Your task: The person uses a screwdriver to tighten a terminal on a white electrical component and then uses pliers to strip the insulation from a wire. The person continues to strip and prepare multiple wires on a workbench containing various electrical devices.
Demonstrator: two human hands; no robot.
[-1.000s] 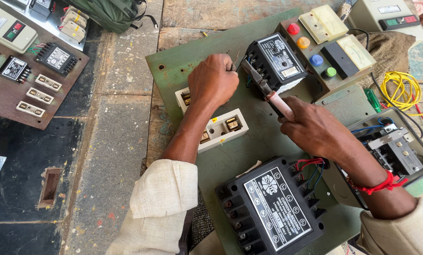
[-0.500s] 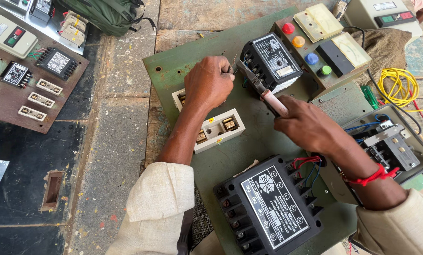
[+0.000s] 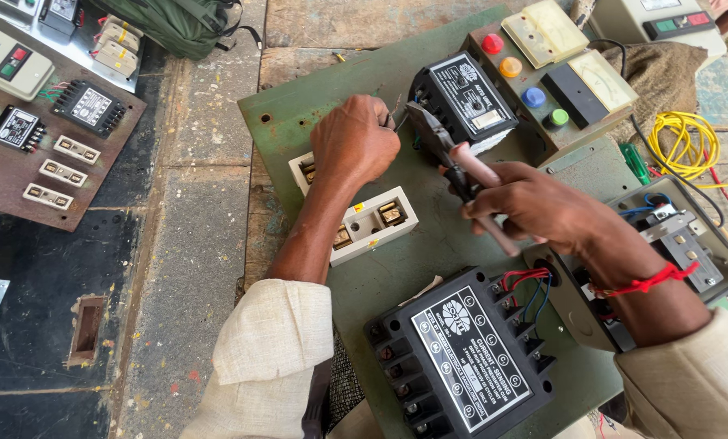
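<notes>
- My right hand (image 3: 543, 207) is wrapped around the pink-sleeved handles of a pair of pliers (image 3: 453, 158), whose dark nose points up and away from my palm toward a thin wire (image 3: 398, 122).
- My left hand (image 3: 354, 142) is closed in a fist just left of the pliers' nose, pinching that wire between thumb and fingers; the wire itself is too thin to tell more.
- Just beyond both hands stands a black relay box (image 3: 465, 102) with a white-printed top, close to the plier tip.
- Under my left wrist lies a cream fuse block (image 3: 372, 223) with brass contacts.
- All of it sits on a green metal panel (image 3: 299, 106).
- Nearer my body than my right hand is a larger black relay unit (image 3: 461, 362) with red, blue and black leads at its far corner.
- Beyond my right hand is a control box (image 3: 555, 69) with 4 round buttons: red, orange, blue, green.
- Right of my right forearm are an open grey switch box (image 3: 681, 236) and a coil of yellow cable (image 3: 681, 138).
- Far left of my left hand lies a brown board (image 3: 23, 183) carrying small parts.
</notes>
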